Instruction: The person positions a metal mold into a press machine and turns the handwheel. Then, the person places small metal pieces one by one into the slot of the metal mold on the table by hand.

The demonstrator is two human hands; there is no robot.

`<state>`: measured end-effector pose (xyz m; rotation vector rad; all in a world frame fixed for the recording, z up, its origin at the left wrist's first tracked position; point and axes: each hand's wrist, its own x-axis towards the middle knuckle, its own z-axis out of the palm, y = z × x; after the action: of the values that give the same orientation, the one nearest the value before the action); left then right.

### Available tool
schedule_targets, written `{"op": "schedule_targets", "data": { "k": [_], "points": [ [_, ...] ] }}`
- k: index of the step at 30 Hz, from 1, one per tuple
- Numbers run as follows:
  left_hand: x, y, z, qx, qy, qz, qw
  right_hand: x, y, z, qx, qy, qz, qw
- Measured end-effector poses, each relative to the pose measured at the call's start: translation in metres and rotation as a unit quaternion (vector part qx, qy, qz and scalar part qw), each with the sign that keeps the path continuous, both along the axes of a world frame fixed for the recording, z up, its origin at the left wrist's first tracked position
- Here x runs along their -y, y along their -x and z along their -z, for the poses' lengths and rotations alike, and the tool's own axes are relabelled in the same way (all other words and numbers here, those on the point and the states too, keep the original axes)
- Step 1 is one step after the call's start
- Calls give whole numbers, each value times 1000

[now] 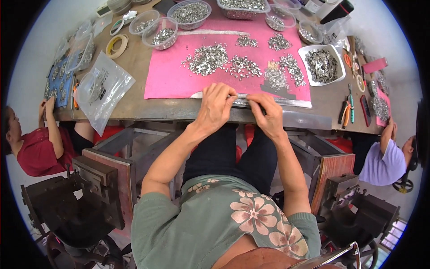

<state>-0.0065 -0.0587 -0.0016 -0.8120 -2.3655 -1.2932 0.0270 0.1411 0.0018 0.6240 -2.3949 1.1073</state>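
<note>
My left hand [215, 106] and my right hand [268, 114] rest side by side at the table's near edge, a small gap between their fingertips. Both have curled, closed fingers with thumb and forefinger together; whatever they pinch is too small to make out. Beneath the fingertips lies a silvery strip [293, 103] along the front of the pink mat [165, 80]. Beyond the hands, small shiny metal pieces lie in loose piles, including a large pile [207, 59], a smaller pile [244, 67] and a patch of thin slivers [276, 78].
Clear plastic tubs [190, 14] of metal pieces line the back. A white square dish [322, 66] sits right, near pliers [345, 112]. At left lie a plastic bag [101, 92] and a tape roll [117, 46]. Co-workers sit at both sides; dark machines [74, 201] flank me.
</note>
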Motion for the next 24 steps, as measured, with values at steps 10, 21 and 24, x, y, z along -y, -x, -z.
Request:
{"op": "schedule_targets", "data": {
  "k": [10,21,24],
  "points": [
    [-19,-8,10,-32,40,-17,999,-3,-5,10,67,92,83,990],
    [-21,-13,12,-137,67,-46,987,2,31,-9,3,52,45,998],
    [-21,-10,13,-148,54,-35,987,14,66,-18,17,21,-5,1000]
  ]
}}
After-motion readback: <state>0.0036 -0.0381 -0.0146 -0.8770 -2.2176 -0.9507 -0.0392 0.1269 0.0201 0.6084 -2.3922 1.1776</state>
